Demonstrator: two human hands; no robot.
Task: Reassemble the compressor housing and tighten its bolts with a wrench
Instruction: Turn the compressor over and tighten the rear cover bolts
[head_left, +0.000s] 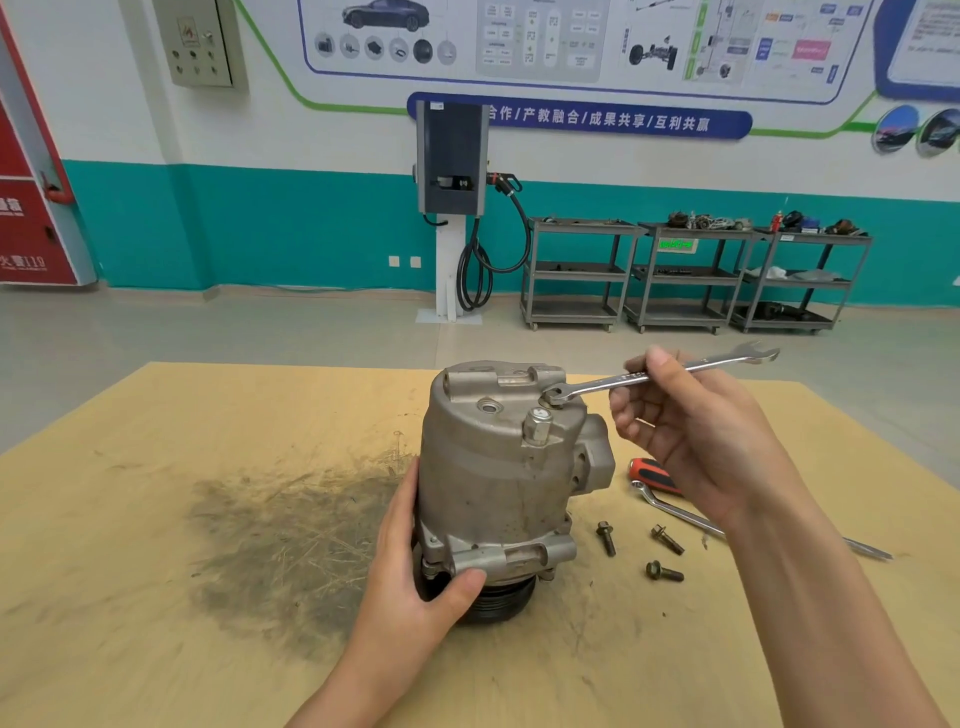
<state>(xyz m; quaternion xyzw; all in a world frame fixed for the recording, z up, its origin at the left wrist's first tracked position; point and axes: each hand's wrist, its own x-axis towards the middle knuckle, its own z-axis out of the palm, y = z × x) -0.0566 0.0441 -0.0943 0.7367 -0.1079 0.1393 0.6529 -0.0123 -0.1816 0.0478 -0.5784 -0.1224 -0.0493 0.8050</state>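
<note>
We note the compressor (506, 483) standing on end, pulley down, near the middle of the wooden bench (156, 519). Left hand (415, 577) grips the lower housing, fingers round the far side, thumb pressed on a mounting lug at the base. Right hand (696, 436) pinches the shank of a combination wrench (660, 374) betw. thumb and fingers, remaining fingers loosely curled; ring end sits on a bolt (549, 397) at the top of the housing. Whether the ring is fully seated on the head, we cannot tell.

Three loose bolts (665, 539) lie on the bench just right of the unit, so we judge assy incomplete, tightening only begun. A second wrench (675, 512) and a red-handled screwdriver (652, 475) lie beyond them.

Risks as we see them:
- Light pinch grip gives poor torque control; ring may ride off and round the head.
- Unit stands tall on a narrow pulley; side load from the wrench could tip it if the left hand's hold slackens.
- Torquing one bolt fully w/ three not fitted could seat the housing unevenly.
- Loose bolts may roll if unit shifts.
</note>
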